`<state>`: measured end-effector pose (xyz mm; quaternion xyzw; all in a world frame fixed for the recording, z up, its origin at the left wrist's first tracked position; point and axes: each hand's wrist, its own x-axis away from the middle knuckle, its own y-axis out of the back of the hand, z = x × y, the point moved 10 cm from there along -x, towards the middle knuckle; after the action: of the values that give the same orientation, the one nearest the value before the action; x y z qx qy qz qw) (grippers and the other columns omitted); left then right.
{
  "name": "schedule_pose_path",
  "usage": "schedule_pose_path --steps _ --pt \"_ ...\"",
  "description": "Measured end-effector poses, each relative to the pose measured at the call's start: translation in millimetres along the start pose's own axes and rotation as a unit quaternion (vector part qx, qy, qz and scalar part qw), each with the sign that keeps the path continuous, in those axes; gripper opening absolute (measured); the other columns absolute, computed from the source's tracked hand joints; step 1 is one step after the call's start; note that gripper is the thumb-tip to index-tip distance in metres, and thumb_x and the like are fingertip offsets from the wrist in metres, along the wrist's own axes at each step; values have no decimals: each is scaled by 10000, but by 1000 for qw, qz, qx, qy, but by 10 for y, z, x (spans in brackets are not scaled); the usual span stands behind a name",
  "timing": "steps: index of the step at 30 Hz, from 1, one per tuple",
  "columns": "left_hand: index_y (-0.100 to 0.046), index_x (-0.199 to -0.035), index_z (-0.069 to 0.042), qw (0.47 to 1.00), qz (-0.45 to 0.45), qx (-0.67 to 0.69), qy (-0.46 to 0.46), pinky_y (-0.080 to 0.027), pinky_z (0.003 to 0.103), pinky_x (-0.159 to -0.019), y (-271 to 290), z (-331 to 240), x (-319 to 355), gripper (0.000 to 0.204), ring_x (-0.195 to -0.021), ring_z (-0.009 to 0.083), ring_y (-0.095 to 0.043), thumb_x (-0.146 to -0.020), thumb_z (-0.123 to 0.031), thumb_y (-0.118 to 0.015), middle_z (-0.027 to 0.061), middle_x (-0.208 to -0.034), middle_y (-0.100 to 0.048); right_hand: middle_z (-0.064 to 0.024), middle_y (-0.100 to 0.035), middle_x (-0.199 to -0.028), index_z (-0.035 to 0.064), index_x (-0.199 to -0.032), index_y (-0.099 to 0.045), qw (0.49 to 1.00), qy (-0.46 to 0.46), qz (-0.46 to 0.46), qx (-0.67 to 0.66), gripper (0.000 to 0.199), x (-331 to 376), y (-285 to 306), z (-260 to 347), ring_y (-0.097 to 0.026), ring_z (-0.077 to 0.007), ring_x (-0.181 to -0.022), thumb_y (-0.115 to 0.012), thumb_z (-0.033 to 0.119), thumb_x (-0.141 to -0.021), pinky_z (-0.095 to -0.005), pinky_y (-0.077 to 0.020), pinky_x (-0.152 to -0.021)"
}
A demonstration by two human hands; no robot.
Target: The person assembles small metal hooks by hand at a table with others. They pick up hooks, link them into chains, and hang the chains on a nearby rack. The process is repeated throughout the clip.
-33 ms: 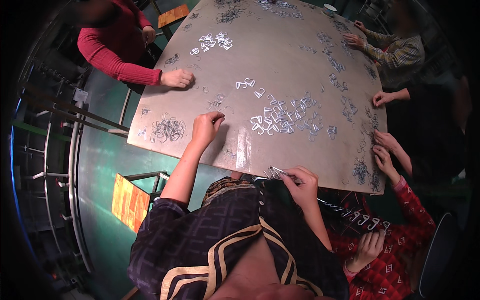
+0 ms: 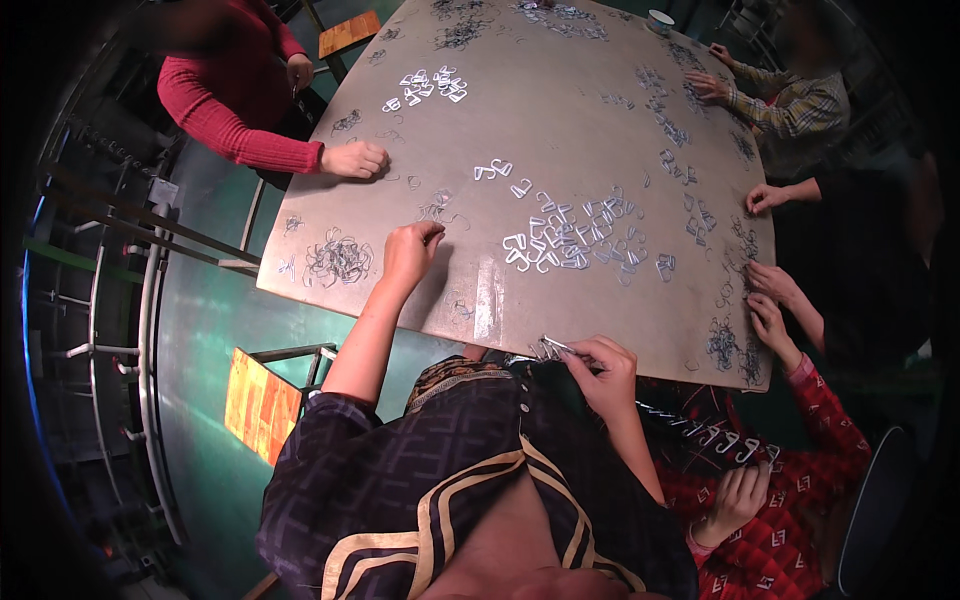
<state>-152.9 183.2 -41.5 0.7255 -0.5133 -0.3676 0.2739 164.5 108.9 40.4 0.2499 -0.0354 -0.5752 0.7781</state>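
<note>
My left hand (image 2: 410,252) hovers over the table's near left part, thumb and fingers pinched together; what they hold, if anything, is too small to make out. Just beyond its fingertips lies a small scatter of thin wire pieces (image 2: 436,207). At the table's near edge my right hand (image 2: 606,372) is closed on a bunch of metal hooks (image 2: 549,347), which stick out to the left of its fingertips. A large heap of flat silvery hooks (image 2: 572,235) lies beyond my right hand, and a tangle of dark wire rings (image 2: 338,257) lies left of my left hand.
The broad table (image 2: 420,300) carries more hook piles (image 2: 432,86). A person in a red sweater (image 2: 250,120) works at the left. Several people's hands (image 2: 766,198) rest along the right edge; a person in red patterned sleeves (image 2: 735,500) holds a row of hooks. A wooden stool (image 2: 262,403) stands left.
</note>
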Motion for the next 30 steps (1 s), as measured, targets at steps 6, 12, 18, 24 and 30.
schedule_pose_path --steps 6,12,18,24,30 --pt "-689 -766 -64 970 10 -165 -178 -534 383 -670 -416 -106 -267 159 -749 284 -646 -779 -105 -536 118 -799 -682 -71 -600 -663 8 -837 -695 999 9 30 13 81 6 -38 138 -554 -142 -511 -710 15 -758 -265 -422 -481" --pt "-667 -743 -37 910 158 -336 -185 -532 371 -684 -878 116 -461 130 -784 277 -644 -745 -76 -543 127 -791 -673 -72 -600 -663 2 -817 -690 999 -7 22 35 75 92 46 151 -548 -137 -513 -714 5 -747 -260 -413 -482" --pt "-676 -826 -32 928 153 -250 -229 -529 386 -767 -756 235 -480 151 -883 277 -632 -724 -79 -576 123 -908 -688 -86 -598 -669 8 -813 -677 998 -45 -37 27 73 247 221 105 -576 -194 -537 -705 15 -746 -286 -436 -499" --pt "-689 -881 -38 918 188 -184 -298 -505 357 -845 -516 130 -421 202 -950 270 -613 -704 -30 -592 98 -995 -679 -92 -617 -678 6 -784 -667 992 -45 -116 31 79 501 395 38 -597 -200 -558 -721 12 -727 -292 -447 -502" --pt "-667 -830 -29 939 144 -167 -264 -495 371 -779 -475 79 -541 96 -884 282 -600 -771 -81 -612 82 -937 -669 -97 -617 -686 1 -774 -649 981 -64 -182 31 74 702 512 -92 -612 -217 -584 -711 5 -734 -303 -452 -508"
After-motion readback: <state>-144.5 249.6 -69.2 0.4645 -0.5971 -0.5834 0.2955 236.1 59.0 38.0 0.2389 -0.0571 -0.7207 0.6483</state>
